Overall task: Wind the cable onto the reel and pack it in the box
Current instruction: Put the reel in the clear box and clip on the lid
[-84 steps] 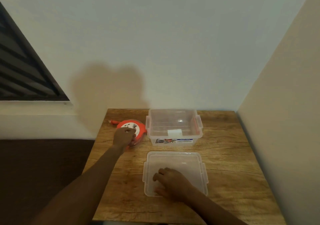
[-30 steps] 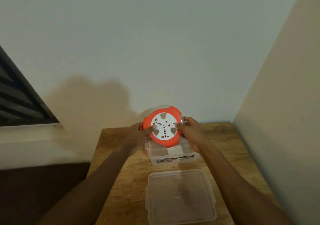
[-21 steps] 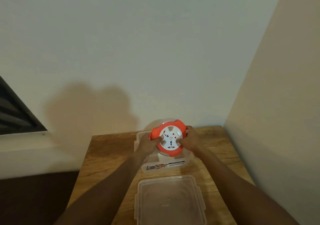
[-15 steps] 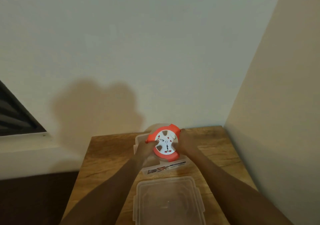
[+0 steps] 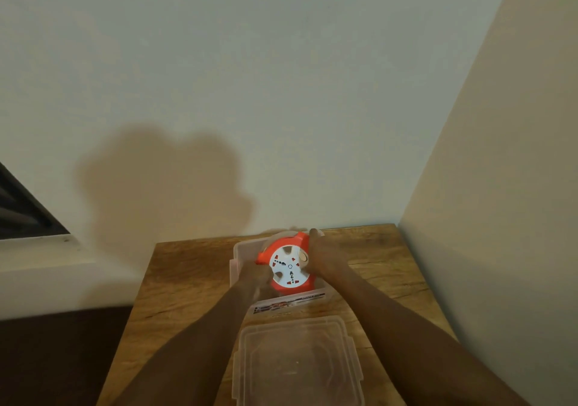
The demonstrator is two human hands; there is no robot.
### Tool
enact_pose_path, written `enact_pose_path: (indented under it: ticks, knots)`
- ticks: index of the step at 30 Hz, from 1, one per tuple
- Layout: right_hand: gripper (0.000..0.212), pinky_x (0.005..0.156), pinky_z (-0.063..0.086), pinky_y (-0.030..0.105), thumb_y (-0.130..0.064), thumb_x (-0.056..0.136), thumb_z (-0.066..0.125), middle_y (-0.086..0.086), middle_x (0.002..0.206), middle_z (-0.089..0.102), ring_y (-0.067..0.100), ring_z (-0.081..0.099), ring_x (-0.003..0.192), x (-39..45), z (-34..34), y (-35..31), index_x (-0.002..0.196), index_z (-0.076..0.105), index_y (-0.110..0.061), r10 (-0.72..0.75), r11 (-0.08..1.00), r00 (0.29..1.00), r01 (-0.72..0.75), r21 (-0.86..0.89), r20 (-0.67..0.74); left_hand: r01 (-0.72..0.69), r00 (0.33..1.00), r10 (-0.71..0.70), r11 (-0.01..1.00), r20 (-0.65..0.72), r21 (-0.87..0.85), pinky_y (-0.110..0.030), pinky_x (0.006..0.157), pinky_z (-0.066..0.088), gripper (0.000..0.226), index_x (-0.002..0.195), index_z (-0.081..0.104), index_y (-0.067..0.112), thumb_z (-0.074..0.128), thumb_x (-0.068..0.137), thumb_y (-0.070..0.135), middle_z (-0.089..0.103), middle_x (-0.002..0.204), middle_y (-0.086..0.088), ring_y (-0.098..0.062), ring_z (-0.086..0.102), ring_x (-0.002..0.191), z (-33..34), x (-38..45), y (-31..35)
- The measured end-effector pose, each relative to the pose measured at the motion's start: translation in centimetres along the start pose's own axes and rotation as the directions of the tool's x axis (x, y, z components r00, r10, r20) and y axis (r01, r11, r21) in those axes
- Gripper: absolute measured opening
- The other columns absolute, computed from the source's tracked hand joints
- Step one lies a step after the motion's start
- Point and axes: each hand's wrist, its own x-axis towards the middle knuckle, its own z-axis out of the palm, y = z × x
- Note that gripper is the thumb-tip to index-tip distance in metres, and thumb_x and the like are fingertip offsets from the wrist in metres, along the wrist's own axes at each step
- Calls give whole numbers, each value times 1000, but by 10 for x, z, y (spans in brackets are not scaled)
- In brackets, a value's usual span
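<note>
The orange cable reel (image 5: 287, 265) with a white socket face is tilted inside the top of the clear plastic box (image 5: 238, 253) at the back of the table. My left hand (image 5: 254, 278) grips the reel's lower left edge and is blurred. My right hand (image 5: 323, 258) holds its right edge. No loose cable shows. The box's front label (image 5: 289, 303) faces me.
The clear lid (image 5: 297, 360) lies flat on the wooden table (image 5: 175, 280) in front of the box. A wall runs behind the table and another wall (image 5: 500, 218) closes off the right side. A dark window frame (image 5: 22, 211) is at left.
Both hands lifted the reel from the table's left side, carried it over the box and have lowered it into the box opening. My view has tilted upward.
</note>
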Motion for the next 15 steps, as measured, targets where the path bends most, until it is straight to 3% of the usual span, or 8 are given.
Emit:
enact_pose_path:
  ticks: [7,11,15]
  knots:
    - [56,71,53,29,-36,70,86,0,102,70,18,67,89,4,6,4,119,63,-20,-74,975,997,73,-210,2,-23,999,30,988,-41,153,-45,95,61,38,131,64,7,70,94,1,71,125,-14,-29,65,106,8,4,-5]
    - [76,96,46,40,-51,70,83,11,132,53,29,47,125,4,11,6,134,54,-20,-69,943,996,81,-323,49,-90,991,113,961,-75,263,-38,86,62,47,132,64,4,79,87,5,72,121,-14,-27,68,98,10,2,-8]
    - [86,100,45,44,-56,70,80,15,146,35,34,35,134,2,14,10,141,44,-23,-17,951,998,33,-307,55,-132,985,162,926,-57,354,-44,94,62,59,138,55,5,82,86,13,69,128,-15,-31,69,112,11,-3,-8]
